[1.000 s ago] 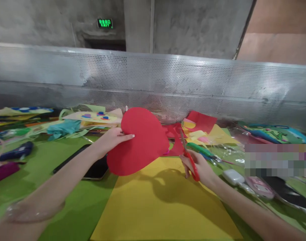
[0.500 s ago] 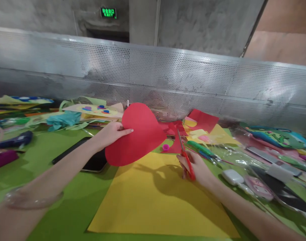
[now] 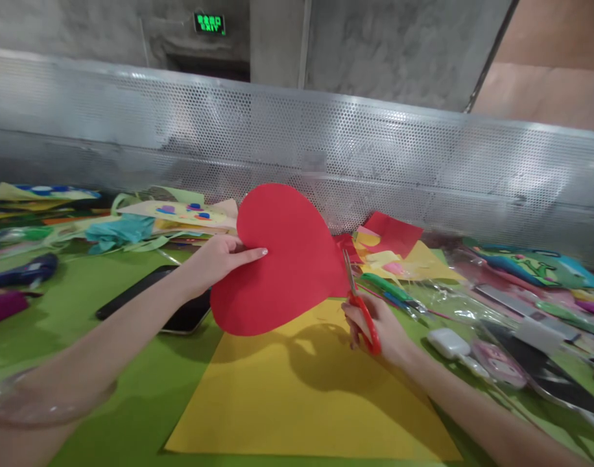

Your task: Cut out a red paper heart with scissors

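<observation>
Red heart (image 3: 282,266) nearer scissors (image 3: 358,303), pink ring hidden

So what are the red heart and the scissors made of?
The red heart looks like matte paper or thin card: flat, thin-edged, without shine. The scissors seem to have smooth plastic handles, evenly red, and metal blades, judging by their grey colour.

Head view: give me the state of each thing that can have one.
Red paper heart: cut to shape, held up in left hand
Red-handled scissors: in right hand, blades appear nearly shut
Yellow paper sheet: flat on green table
Black phone at left: flat, screen dark
Exit sign: lit green
</observation>
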A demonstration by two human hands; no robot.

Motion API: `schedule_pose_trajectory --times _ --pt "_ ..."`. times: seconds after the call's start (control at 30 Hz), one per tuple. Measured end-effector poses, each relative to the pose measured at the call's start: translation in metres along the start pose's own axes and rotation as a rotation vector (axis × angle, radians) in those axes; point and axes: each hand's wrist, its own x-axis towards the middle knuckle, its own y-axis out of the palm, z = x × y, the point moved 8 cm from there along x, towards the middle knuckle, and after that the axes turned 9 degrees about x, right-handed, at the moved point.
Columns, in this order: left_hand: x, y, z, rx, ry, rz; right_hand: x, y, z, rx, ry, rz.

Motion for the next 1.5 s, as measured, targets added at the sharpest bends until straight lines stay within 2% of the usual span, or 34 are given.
schedule_pose_trajectory --times 0.2,1.5 --pt "-0.0021 0.0002 -0.0019 -0.008 -0.007 -0.021 0.0011 -0.0001 -0.0063 -0.005 0.017 0.009" --pt "-0.0043 0.0009 -0.0037 -0.051 -0.003 -0.002 -0.003 0.002 0.0018 -0.122 0.026 -0.004"
